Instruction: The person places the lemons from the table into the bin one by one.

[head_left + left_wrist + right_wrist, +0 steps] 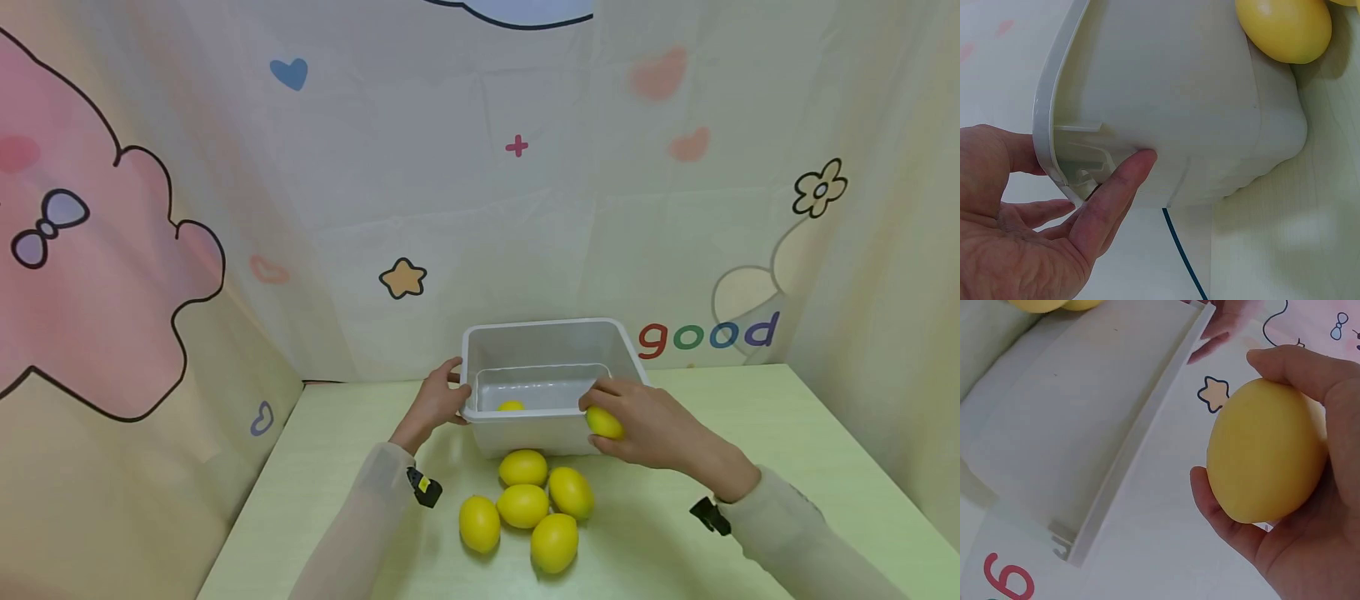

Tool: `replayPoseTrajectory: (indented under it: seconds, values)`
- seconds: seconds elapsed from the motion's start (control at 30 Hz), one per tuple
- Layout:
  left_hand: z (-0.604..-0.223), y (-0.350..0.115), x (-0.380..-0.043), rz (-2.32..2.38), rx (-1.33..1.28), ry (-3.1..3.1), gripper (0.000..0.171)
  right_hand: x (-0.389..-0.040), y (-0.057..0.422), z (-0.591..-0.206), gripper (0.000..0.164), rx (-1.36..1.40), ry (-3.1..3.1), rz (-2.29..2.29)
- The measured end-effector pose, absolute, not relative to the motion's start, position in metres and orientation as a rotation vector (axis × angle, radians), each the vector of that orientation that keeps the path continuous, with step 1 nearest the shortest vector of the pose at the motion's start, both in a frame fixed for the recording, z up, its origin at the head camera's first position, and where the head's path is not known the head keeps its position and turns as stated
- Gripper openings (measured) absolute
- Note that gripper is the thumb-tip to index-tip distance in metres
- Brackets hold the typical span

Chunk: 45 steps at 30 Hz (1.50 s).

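Observation:
A white plastic bin (540, 435) stands at the back of the table, one lemon (512, 406) showing inside over its front wall. At the bin's left corner my left hand (438, 398) grips the rim; the left wrist view has its fingers (1113, 200) under the lip against the outer wall. My right hand (645, 421) holds another lemon (1266, 450) between thumb and curled fingers, close to the front right of the bin's rim. Several lemons (523, 506) lie in a loose cluster on the table in front of the bin.
The pale wooden table (337, 500) reaches back to a printed cloth (420, 192) hanging right behind the bin. More cloth closes in the left and right sides. Dark wrist cameras (425, 487) sit on both sleeves.

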<state>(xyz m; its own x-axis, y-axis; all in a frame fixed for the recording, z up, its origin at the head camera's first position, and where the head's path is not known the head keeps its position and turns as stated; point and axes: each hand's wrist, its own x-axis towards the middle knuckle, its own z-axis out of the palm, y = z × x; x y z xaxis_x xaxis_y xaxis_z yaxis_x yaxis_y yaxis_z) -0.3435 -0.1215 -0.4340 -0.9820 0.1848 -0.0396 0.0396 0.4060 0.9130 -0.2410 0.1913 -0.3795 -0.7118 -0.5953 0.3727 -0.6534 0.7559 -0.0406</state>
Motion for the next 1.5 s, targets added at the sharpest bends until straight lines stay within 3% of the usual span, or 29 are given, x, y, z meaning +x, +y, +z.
replayPoseTrajectory:
  seconds: [1.5]
  values:
    - [-0.434, -0.121, -0.342, 1.653, 0.193, 2.524, 0.061, -0.304, 0.171, -0.304, 0.034, 0.871, -2.695, 0.287]
